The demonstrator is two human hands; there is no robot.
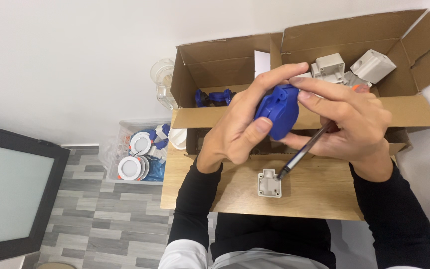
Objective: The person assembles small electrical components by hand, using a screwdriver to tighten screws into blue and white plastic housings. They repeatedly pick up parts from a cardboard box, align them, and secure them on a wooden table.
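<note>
Pinching a blue socket cover (278, 110), both hands — right (347, 119) also holding a screwdriver (304, 152) — hide open boxes (225, 60).

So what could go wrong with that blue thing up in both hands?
The blue socket part is pinched only by fingertips of the left hand and right hand, so it might slip and drop onto the small grey box below. The screwdriver tucked in the right hand points down and could poke something.

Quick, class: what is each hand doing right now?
Left hand: closed on the blue socket part.
Right hand: touching the blue socket part, holding a screwdriver.
</note>
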